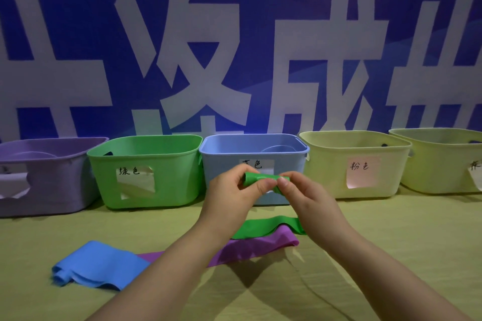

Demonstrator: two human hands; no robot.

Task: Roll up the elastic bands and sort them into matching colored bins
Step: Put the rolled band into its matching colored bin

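Dim overall, blue-violet cast. Dark blue printed backdrop [234, 21] fades darker toward the upper corners. Both forearms [169, 268] throw soft, crossing shadows on the yellow-green desk [391, 242]. Wide-angle bend tilts the pale purple plastic bin [52, 185] and far-right pale yellow plastic bin [440, 167] outward. Centre sharp, edges softer.

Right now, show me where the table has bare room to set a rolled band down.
Bare table lies right of the right hand, before the two yellow bins. A narrower strip runs between the green bin and the blue band. The centre is crowded: left hand and right hand hold the green band over the purple band.
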